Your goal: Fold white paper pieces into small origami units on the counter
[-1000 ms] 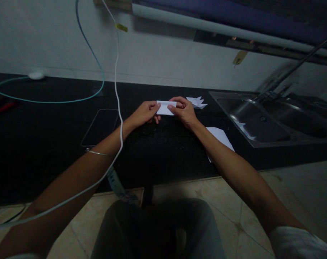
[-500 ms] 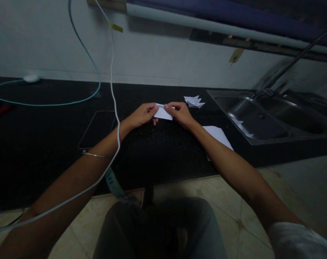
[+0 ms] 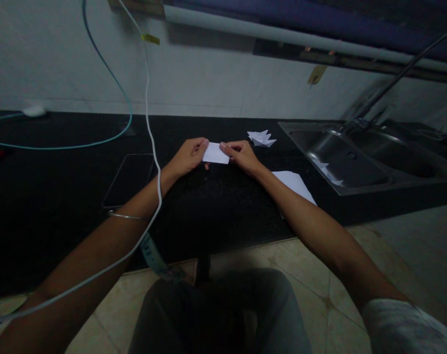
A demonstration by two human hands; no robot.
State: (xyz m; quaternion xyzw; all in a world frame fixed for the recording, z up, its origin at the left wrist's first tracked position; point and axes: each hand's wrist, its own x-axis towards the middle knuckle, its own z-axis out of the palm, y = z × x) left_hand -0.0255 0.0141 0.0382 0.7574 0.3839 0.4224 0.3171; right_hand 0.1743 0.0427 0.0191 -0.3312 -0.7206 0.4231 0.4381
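Observation:
A small white piece of paper (image 3: 215, 154) is stretched between my two hands, just above the black countertop (image 3: 216, 211). My left hand (image 3: 189, 155) pinches its left end, with the thumb on top. At the right end, my right hand (image 3: 242, 154) grips the upper corner between thumb and fingers. Folded pointed paper pieces (image 3: 261, 138) lie on the counter beyond my right hand. A stack of white paper (image 3: 294, 185) rests beside my right forearm and is partly covered by it.
A dark flat tablet or phone (image 3: 128, 180) lies left of my left forearm. The white cable (image 3: 157, 169) runs down across that arm. To the right is a double steel sink (image 3: 334, 191) with a faucet (image 3: 361, 123). A teal cable (image 3: 79, 146) curls at the back left.
My thumbs have moved apart toward the ends of the paper, so more of its face shows. The whole view has shifted slightly, moving the scene a little left.

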